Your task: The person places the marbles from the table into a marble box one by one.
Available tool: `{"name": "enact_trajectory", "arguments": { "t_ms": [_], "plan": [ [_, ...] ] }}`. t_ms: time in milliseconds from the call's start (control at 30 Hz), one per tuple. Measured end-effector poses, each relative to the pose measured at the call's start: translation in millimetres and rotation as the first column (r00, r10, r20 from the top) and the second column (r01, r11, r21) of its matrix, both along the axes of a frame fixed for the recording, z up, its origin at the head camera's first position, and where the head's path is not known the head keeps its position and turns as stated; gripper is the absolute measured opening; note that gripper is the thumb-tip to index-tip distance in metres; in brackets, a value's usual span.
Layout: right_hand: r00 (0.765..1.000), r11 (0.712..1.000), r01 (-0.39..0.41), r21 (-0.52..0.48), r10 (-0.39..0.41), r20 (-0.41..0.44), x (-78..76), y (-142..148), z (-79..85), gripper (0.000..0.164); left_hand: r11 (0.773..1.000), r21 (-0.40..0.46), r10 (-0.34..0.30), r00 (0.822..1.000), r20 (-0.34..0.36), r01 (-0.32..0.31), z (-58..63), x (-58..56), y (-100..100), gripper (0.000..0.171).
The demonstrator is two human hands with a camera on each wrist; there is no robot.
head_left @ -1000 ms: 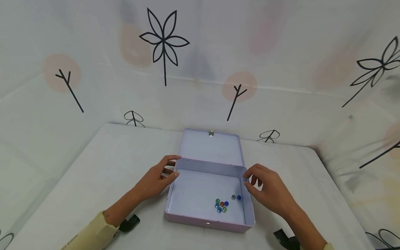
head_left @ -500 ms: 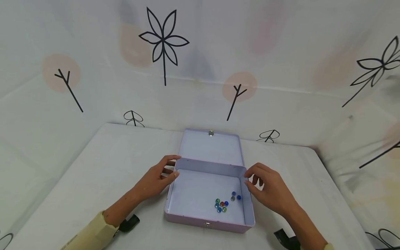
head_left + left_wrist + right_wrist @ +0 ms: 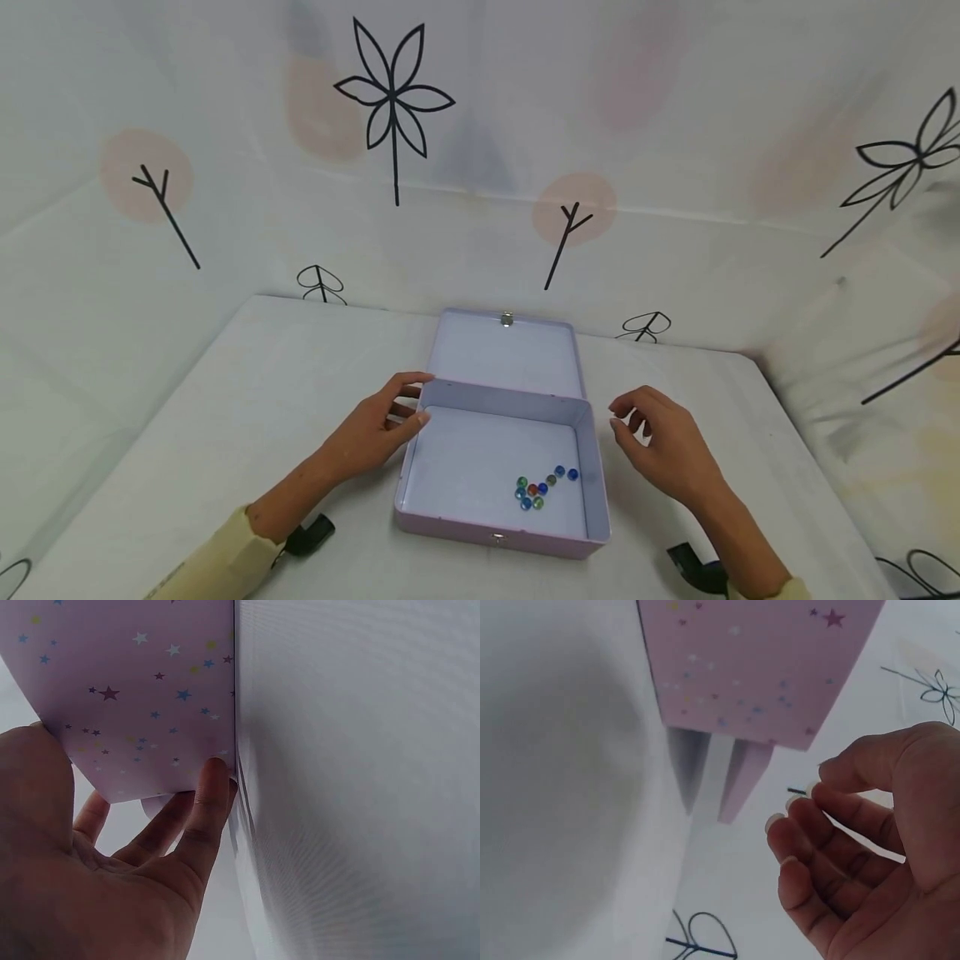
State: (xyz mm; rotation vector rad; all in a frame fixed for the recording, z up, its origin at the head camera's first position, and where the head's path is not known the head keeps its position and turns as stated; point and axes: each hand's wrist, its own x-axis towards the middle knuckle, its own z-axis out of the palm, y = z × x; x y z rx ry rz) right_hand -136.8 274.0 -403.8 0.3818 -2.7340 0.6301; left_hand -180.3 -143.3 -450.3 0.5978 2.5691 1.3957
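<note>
A lilac tin box point(image 3: 405, 515) with printed stars lies on the white-covered table, its lid point(image 3: 506, 358) folded back away from me. Several glass marbles point(image 3: 532, 490), blue, green, red and grey, sit on the box floor towards the right front. My left hand point(image 3: 371, 433) holds the box by its back left corner, thumb at the rim and fingers around the outside, as the left wrist view also shows. Beside the box's right wall, my right hand point(image 3: 663, 446) hovers with loosely bent fingers and nothing between them; its fingertips are apart from the box in the right wrist view.
White cloth printed with flowers and twigs hangs behind and beside the table point(image 3: 322, 342). The box has a metal clasp point(image 3: 507, 319) on its lid and a catch point(image 3: 498, 540) at its front. Dark wrist camera mounts point(image 3: 309, 535) sit under both forearms.
My right hand has let go of a blue marble inside the box and moved right, outside the wall. The marble and a grey one have rolled towards the others. My left hand stays put.
</note>
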Motion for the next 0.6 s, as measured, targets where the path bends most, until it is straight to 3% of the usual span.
{"name": "enact_trajectory", "arguments": {
  "t_ms": [200,433,600],
  "plan": [
    [0.995,0.999,0.043,0.002,-0.043,-0.088,-4.1,13.6,-6.1,0.022,1.000,-0.006,-0.011,1.000,-0.002,0.011,-0.3,-1.3,-0.2,0.055],
    [0.985,0.994,0.106,-0.036,-0.110,-0.134,-5.5,26.8,-12.1,0.029,0.999,-0.014,-0.046,0.999,-0.012,0.046,4.2,-2.9,-5.6,0.056],
    [0.984,0.993,0.106,-0.044,-0.111,-0.139,-7.5,34.3,-15.2,0.031,0.999,-0.032,-0.029,0.999,-0.043,0.028,8.4,-3.9,-12.6,0.058]
  ]
}}
